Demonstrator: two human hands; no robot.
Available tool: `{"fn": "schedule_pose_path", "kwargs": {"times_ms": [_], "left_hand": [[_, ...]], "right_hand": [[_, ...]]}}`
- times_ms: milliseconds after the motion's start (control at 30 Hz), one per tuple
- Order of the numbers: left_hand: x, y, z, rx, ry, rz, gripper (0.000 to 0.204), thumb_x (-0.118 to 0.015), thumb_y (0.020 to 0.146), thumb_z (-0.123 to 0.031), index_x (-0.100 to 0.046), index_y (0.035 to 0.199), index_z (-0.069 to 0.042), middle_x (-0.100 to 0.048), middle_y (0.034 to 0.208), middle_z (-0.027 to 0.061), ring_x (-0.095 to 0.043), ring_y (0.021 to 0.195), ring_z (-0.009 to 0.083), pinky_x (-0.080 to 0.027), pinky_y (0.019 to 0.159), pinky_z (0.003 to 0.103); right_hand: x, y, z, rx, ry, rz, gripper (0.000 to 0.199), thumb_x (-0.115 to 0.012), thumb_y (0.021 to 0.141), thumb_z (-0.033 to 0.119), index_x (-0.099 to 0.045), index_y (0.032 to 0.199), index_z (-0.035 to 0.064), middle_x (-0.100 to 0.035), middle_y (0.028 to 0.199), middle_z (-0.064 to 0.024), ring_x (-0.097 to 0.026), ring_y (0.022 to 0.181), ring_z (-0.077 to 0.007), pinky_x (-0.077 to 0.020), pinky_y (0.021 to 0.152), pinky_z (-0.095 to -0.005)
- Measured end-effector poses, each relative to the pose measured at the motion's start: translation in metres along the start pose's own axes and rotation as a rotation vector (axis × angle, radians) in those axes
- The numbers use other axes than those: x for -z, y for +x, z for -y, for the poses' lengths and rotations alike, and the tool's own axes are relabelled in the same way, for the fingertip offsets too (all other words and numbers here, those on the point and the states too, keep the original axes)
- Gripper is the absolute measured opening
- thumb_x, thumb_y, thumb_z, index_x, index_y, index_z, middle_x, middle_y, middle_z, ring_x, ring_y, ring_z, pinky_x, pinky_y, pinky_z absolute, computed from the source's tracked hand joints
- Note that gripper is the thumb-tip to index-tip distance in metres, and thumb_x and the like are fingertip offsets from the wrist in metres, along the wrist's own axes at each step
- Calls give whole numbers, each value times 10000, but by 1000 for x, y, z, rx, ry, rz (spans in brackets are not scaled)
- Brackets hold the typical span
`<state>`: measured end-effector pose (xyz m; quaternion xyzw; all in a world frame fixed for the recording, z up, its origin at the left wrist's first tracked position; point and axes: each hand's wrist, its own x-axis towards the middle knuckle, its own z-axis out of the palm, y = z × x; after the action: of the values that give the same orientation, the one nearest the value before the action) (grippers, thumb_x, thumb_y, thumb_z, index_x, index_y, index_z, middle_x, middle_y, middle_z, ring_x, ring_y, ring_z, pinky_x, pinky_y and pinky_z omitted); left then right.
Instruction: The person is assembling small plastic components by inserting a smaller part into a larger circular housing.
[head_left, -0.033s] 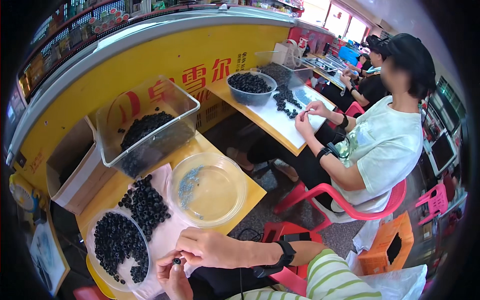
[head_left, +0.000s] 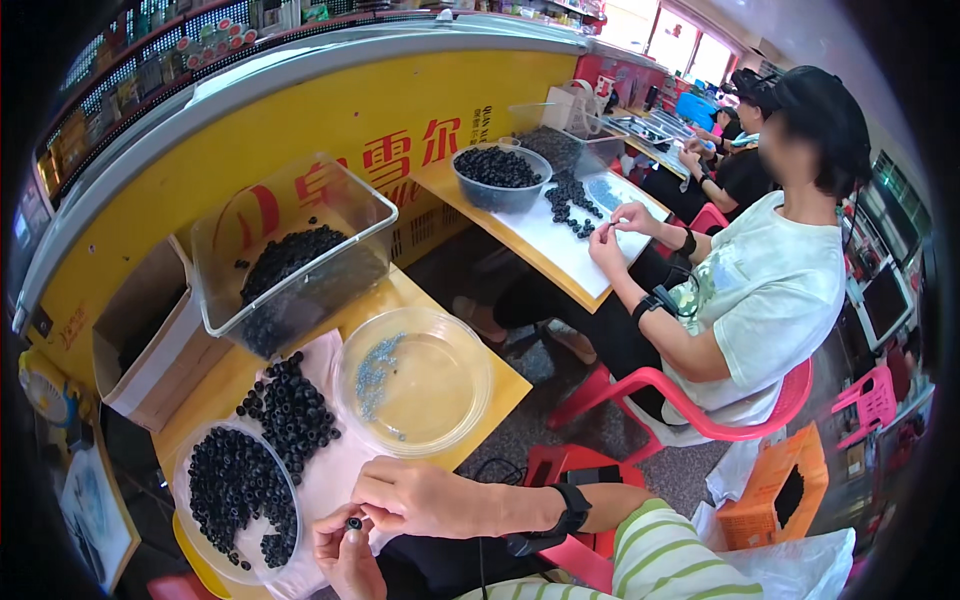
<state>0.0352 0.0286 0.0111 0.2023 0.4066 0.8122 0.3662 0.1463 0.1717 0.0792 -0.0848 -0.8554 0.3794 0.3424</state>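
Near the lower edge my left hand [head_left: 348, 562] pinches a small black ring-shaped part [head_left: 354, 523] upright between thumb and finger. My right hand [head_left: 415, 497] comes in from the right, its fingers bent and closed at the same part. Whatever its fingertips grip is hidden. To the left, a shallow round clear tray [head_left: 293, 478] holds many similar black hollow parts. A loose heap of black parts [head_left: 290, 405] lies on the pale pink cloth [head_left: 325, 352]. Beside it, a round clear tub [head_left: 455, 385] has tiny bluish pieces along its left side.
Behind the heap stands a deep clear bin [head_left: 350, 258] with more black parts, next to an open cardboard box [head_left: 165, 370]. At the right, a co-worker [head_left: 765, 260] sits on a red chair [head_left: 700, 405] at another table. An orange box [head_left: 770, 500] is on the floor.
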Motion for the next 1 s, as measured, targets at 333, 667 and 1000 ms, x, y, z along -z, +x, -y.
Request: {"fn": "schedule_pose_path", "kwargs": {"times_ms": [333, 667, 1000], "left_hand": [[-7, 2, 1, 51, -31, -55, 230, -642, 907, -33, -557, 1110, 36, -617, 1190, 175, -641, 1076, 189, -526, 987, 298], [-21, 14, -16, 49, -18, -102, 216, -661, 881, -67, -575, 1061, 14, -656, 1069, 228, -681, 908, 272, -571, 790, 374], [-26, 27, -29, 176, -105, 40, 236, -693, 880, 10, -611, 1101, 28, -696, 1008, 145, -709, 886, 205, -573, 819, 316]], "right_hand": [[2, -4, -4, 7, -25, -44, 193, -695, 813, 17, -591, 976, 26, -590, 882, -75, -632, 822, -249, -519, 700, -339], [2, 9, -3, -122, 159, 20, 188, -702, 864, 40, -668, 1047, 15, -638, 984, -83, -661, 858, -181, -533, 708, -298], [16, 26, 11, -323, 365, 61, 106, -698, 895, 39, -706, 999, 18, -677, 916, -64, -635, 722, -80, -471, 576, -211]]}}
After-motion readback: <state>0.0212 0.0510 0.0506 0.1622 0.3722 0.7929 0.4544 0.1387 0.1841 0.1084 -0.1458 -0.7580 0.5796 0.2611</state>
